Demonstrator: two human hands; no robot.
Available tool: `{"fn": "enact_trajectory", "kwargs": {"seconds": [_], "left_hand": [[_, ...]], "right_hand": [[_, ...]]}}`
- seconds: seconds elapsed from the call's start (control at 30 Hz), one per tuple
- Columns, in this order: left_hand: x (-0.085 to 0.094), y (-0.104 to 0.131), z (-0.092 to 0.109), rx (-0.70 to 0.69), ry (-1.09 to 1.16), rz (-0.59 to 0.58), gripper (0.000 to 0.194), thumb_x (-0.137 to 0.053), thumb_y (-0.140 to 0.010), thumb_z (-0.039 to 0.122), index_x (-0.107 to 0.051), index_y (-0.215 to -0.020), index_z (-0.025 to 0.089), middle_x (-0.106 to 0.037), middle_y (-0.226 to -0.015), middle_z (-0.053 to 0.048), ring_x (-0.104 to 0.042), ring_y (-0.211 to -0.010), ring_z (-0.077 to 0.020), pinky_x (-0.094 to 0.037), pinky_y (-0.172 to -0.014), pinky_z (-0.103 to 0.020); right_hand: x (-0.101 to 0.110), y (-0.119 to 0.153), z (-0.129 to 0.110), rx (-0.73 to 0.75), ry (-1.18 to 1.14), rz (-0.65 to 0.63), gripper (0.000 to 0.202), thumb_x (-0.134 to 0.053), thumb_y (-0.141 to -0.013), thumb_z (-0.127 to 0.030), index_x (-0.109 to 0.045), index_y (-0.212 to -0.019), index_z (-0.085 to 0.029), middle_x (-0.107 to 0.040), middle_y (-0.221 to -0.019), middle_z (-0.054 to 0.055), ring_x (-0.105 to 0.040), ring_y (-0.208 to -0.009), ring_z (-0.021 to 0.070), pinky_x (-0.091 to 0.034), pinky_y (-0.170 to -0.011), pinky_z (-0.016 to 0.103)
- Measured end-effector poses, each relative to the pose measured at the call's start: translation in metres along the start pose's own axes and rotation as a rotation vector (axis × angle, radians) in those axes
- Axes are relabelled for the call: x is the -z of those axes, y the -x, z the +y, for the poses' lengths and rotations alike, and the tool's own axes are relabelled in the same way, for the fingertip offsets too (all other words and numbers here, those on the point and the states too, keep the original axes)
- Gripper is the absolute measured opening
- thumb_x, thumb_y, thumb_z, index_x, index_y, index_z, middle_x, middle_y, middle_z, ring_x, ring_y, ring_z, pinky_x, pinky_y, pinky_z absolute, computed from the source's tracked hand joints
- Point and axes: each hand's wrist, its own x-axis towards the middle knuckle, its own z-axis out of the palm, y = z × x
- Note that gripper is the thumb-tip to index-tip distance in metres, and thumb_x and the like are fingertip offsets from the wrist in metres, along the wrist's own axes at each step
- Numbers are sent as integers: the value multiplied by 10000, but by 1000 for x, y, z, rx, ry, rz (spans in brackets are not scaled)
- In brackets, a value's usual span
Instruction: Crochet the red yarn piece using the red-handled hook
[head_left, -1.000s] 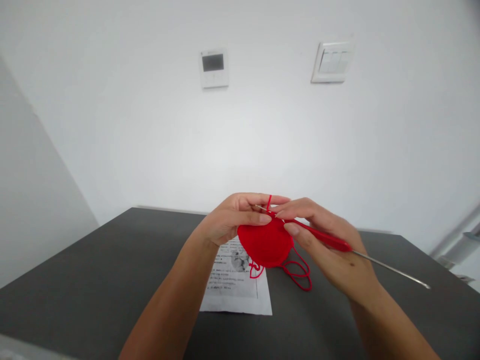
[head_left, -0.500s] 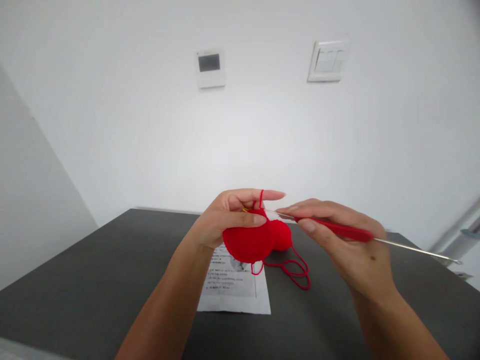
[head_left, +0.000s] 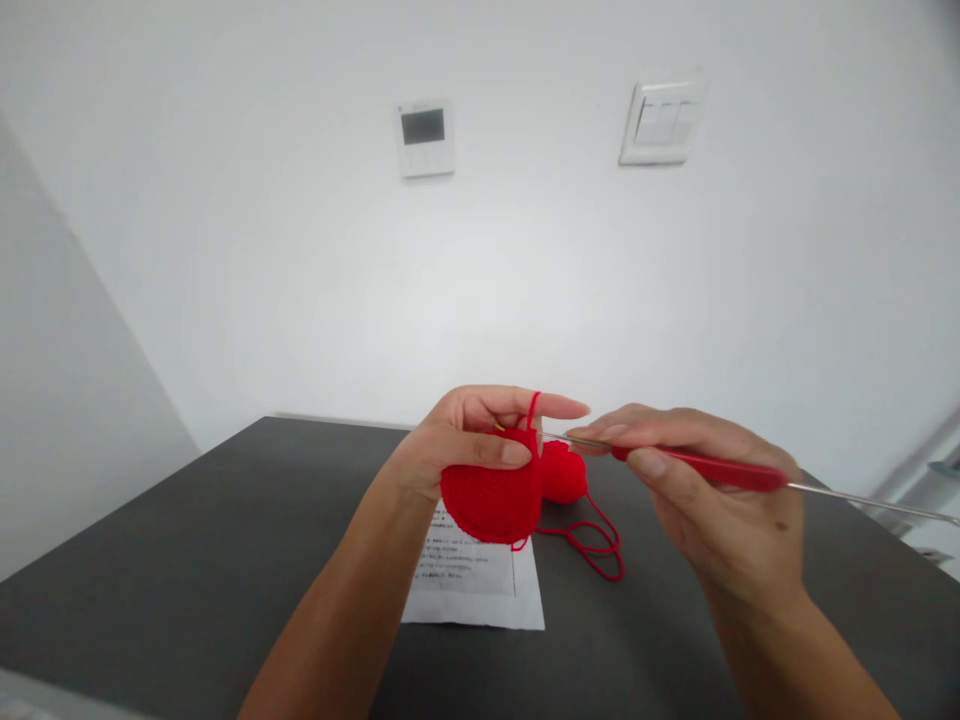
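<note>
A round red crochet piece [head_left: 491,500] is pinched between the thumb and fingers of my left hand [head_left: 465,435]. Red yarn loops over the outstretched index finger of that hand. My right hand [head_left: 720,500] grips a crochet hook [head_left: 701,466] with a red handle and metal ends. The hook's thin left end reaches the upper right edge of the piece; its very tip is hidden there. A bit of yellow shows by my left thumb. Behind the piece sits a red yarn ball [head_left: 562,473], with a loose strand [head_left: 600,550] curling on the table.
A printed paper sheet [head_left: 480,602] lies on the dark table [head_left: 187,560], partly under the held piece in view. The white wall behind carries a thermostat panel [head_left: 425,140] and a switch plate [head_left: 661,125]. Grey pipe-like parts stand at the right edge.
My right hand and the hook have moved to the right and slightly down. My left hand has shifted a little right and down, and the red piece is turned so its spiral rows face the camera more.
</note>
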Motion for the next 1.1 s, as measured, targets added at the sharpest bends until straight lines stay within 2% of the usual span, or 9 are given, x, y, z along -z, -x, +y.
{"fn": "enact_trajectory", "kwargs": {"seconds": [0.27, 0.43, 0.7, 0.83, 0.93, 1.0, 1.1], "left_hand": [[2, 5, 8, 57, -35, 16, 459, -771, -647, 266, -719, -1080, 124, -637, -633, -25, -511, -508, -100, -342, -496, -235], [3, 4, 5, 23, -4, -15, 460, -755, -668, 265, -710, -1105, 130, -626, -617, -16, -534, -519, -105, -370, -520, -239], [5, 8, 7, 66, -47, -14, 471, -787, -642, 304, -716, -1066, 110, -695, -687, -66, -624, -591, -161, -440, -550, -259], [1, 7, 8, 115, -113, 72, 384, -809, -619, 289, -727, -947, 106, -715, -742, -80, -627, -605, -159, -458, -559, -256], [-4, 4, 9, 95, -200, 164, 247, -814, -624, 263, -700, -794, 124, -692, -692, -40, -595, -575, -121, -442, -550, -228], [-6, 2, 10, 77, -237, 205, 213, -814, -629, 249, -664, -720, 130, -667, -655, -13, -569, -552, -98, -425, -542, -212], [-10, 1, 10, 65, -255, 232, 203, -807, -640, 227, -641, -715, 139, -663, -669, 5, -564, -561, -85, -426, -560, -206]], "right_hand": [[4, -3, -2, 57, -11, -121, 102, -664, -846, -245, -757, -883, -263, -771, -893, 58, -719, -880, 252, -600, -780, 426], [0, -4, -1, 116, -15, -77, 144, -653, -850, -204, -756, -912, -282, -771, -893, 42, -717, -883, 241, -593, -782, 417], [7, -7, -2, 121, -21, -165, 125, -664, -839, -231, -761, -898, -285, -768, -837, 45, -721, -825, 249, -601, -734, 426], [7, -7, 0, 67, -74, -140, 92, -667, -843, -265, -758, -855, -273, -764, -791, 39, -722, -779, 239, -605, -702, 411], [3, -5, 2, 47, -55, -84, 97, -660, -850, -288, -753, -849, -261, -766, -804, 45, -721, -789, 240, -605, -708, 414], [-1, -3, 3, 86, -4, -49, 106, -646, -858, -265, -751, -870, -263, -769, -857, 52, -720, -836, 243, -600, -732, 415], [-3, -4, 3, 203, 124, -77, 153, -646, -847, -204, -749, -931, -280, -767, -943, 55, -710, -900, 247, -588, -770, 421]]}}
